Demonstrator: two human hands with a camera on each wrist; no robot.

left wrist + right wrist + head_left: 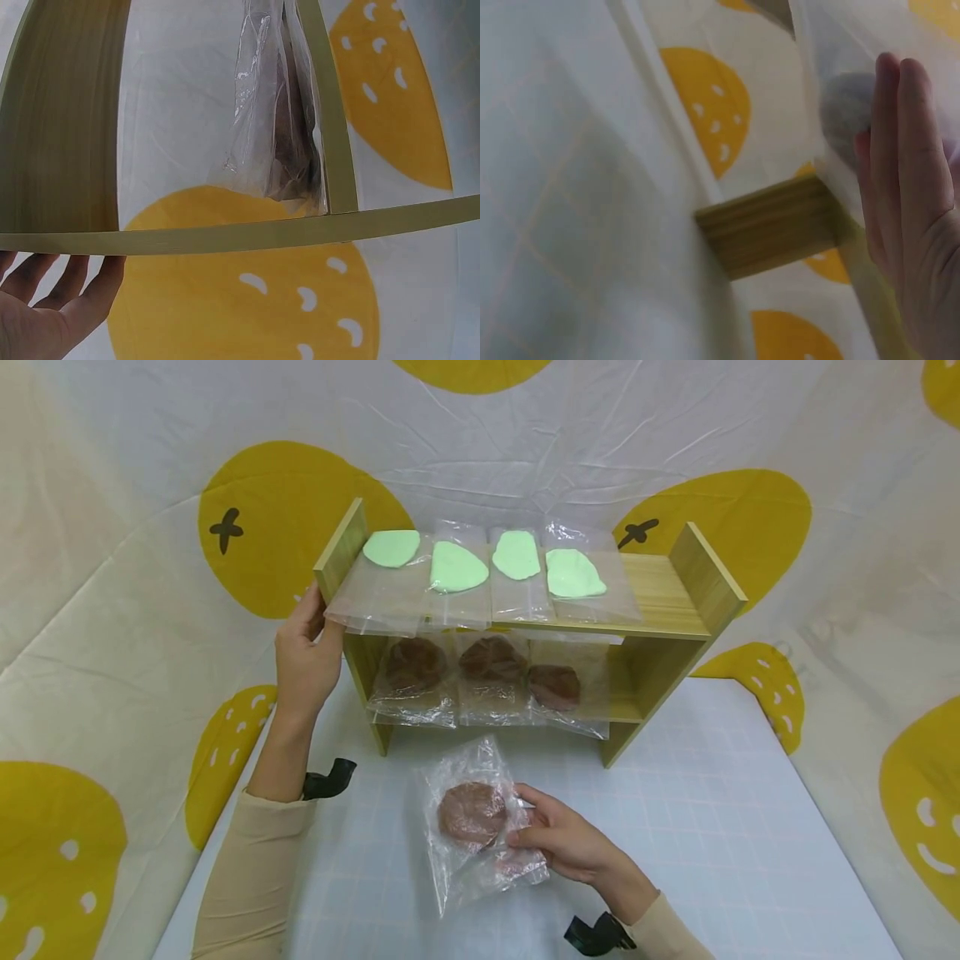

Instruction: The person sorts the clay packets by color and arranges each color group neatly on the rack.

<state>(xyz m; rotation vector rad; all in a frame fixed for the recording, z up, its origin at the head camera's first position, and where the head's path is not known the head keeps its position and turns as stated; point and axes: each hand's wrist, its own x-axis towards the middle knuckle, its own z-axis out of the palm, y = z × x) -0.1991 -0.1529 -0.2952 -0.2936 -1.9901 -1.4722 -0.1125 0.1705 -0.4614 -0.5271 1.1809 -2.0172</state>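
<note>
Bagged brown patty (471,814) lies flat on the white gridded mat (712,827), lower centre of the head view; the clear bag's long axis runs near-vertical in frame, tilted slightly left at the top. Patty is round, reddish-brown; the film is crinkled.

Right hand (558,839) pinches the bag's right edge, fingers curled on the film. Left hand (303,652) rests with straight fingers against the left side panel of the wooden shelf (675,602).

Four green bagged pieces (457,568) sit on the top tier and three brown bagged patties (491,660) on the lower tier, upper centre.
</note>
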